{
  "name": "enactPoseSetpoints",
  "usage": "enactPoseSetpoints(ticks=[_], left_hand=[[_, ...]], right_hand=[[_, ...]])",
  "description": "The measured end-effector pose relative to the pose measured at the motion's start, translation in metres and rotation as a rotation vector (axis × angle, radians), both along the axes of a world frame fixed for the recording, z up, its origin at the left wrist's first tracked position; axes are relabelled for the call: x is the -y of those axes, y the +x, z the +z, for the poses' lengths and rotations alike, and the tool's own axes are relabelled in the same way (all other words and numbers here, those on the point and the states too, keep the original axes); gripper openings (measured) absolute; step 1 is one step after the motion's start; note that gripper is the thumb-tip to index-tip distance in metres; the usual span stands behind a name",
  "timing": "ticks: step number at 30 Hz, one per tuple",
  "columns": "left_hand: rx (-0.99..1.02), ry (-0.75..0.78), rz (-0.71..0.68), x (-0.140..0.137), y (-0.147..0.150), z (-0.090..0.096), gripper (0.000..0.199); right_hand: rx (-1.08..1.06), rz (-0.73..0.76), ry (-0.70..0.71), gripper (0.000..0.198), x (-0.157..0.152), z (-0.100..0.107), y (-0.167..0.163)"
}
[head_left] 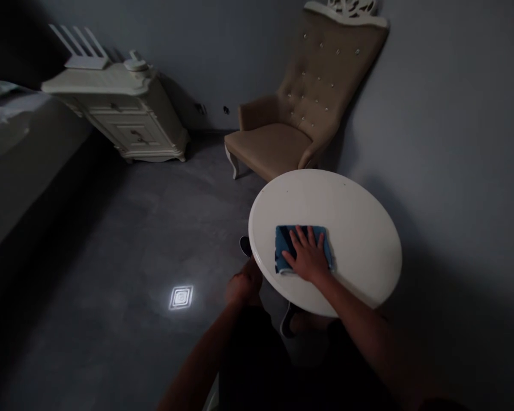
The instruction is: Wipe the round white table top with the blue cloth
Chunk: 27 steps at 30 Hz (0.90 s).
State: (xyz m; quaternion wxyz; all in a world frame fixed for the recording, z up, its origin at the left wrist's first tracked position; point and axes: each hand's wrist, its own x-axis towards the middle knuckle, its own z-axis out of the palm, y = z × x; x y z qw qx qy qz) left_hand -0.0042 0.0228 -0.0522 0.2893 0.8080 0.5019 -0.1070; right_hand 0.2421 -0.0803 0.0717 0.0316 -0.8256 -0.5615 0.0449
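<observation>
Count: 1 cloth (pixel 282 251), 1 round white table (pixel 360 228), 2 hands, 1 tan armchair (pixel 269 145), 1 cabinet (pixel 98 85), 1 router (pixel 85 61) with 4 antennas, 1 small white item (pixel 136 64) beside it, 1 bed (pixel 21 165) partly in view, 2 dark shoes (pixel 288 321) low by the table. Cloth is folded, blue with dark patches, flat on the near-left part of the tabletop. Right hand (pixel 309 257) lies palm down on it, fingers spread wide, pressed flat rather than gripping. Left hand (pixel 241 287) is off the table, at the left knee, just beside the near-left rim; its fingers are too dark to read — can't tell if curled or straight. Edges: a narrow white strip separates cloth from the left rim, and the near rim is close too. More white surface runs right and toward the far rim, a few tiny dark specks near the far side. Armchair sits just past the far rim — can't tell if they touch. Wall (pixel 462 142) bounds the right. Widest room is the floor (pixel 145 228) between bed and table, with 1 bright square light patch (pixel 181 298) on it.
</observation>
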Motion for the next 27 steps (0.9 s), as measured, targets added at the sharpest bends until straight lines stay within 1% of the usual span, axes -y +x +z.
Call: enactPoseSetpoints(ticks=[3,6,9,12,14,17,20,23,25,27], left_hand=[[-0.013,-0.009,-0.007,-0.008,-0.004,-0.004,0.055],[-0.040,-0.031,0.032,-0.017,-0.006,-0.008,0.052],[-0.070,-0.050,0.055,-0.025,-0.006,-0.011,0.051],[-0.071,-0.047,0.038,-0.031,-0.006,-0.014,0.049],[-0.072,-0.044,0.037,-0.033,-0.006,-0.015,0.047],[-0.076,-0.037,0.055,-0.034,-0.007,-0.016,0.048],[-0.068,-0.030,0.060,-0.033,-0.008,-0.012,0.049],[-0.053,-0.030,0.059,-0.029,-0.007,-0.005,0.048],[-0.042,-0.029,0.069,-0.026,-0.005,0.000,0.050],[-0.019,-0.024,0.085,-0.022,-0.003,0.003,0.055]], right_hand=[[0.042,-0.045,-0.008,0.084,-0.074,0.006,0.048],[0.079,-0.103,-0.011,0.085,-0.148,0.010,0.098],[0.090,-0.148,0.004,0.088,-0.213,0.013,0.141],[0.063,-0.181,0.030,0.090,-0.264,0.016,0.170],[0.046,-0.206,0.039,0.090,-0.286,0.017,0.180],[0.047,-0.221,0.032,0.089,-0.300,0.018,0.185],[0.081,-0.189,0.012,0.090,-0.292,0.018,0.178],[0.082,-0.162,0.000,0.091,-0.266,0.018,0.156],[0.069,-0.149,0.007,0.090,-0.241,0.018,0.135],[0.059,-0.128,0.011,0.087,-0.210,0.018,0.109]])
